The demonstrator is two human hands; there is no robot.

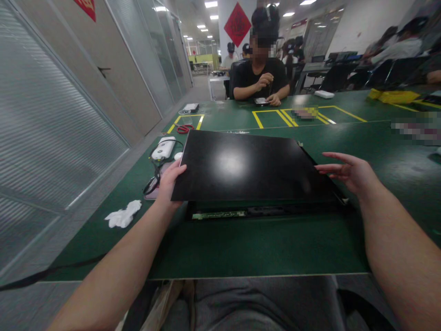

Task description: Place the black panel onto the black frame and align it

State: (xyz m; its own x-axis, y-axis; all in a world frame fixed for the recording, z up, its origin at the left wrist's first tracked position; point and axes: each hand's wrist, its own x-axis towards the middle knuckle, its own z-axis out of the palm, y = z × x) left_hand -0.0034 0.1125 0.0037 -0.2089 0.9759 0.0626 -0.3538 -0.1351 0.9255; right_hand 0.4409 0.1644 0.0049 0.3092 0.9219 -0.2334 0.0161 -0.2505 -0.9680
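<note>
A flat black screen panel (262, 170) is raised and tilted above a dark frame with a green circuit strip (218, 214) along its near side. My left hand (169, 179) grips the panel's left edge, thumb on top and the other fingers hidden beneath. Close to the right edge is my right hand (351, 172), its fingers stretched out and apart, holding nothing. Whether its fingertips touch the edge I cannot tell. The dark frame (292, 210) lies on the green table (262, 253), mostly covered by the panel.
Left of the panel are a white device (163, 148) with a black cable, a crumpled white tissue (123, 214) and red-handled scissors (185, 129). Yellow tape (258, 120) marks the table's far part. A person in black (260, 78) sits opposite, handling a small object.
</note>
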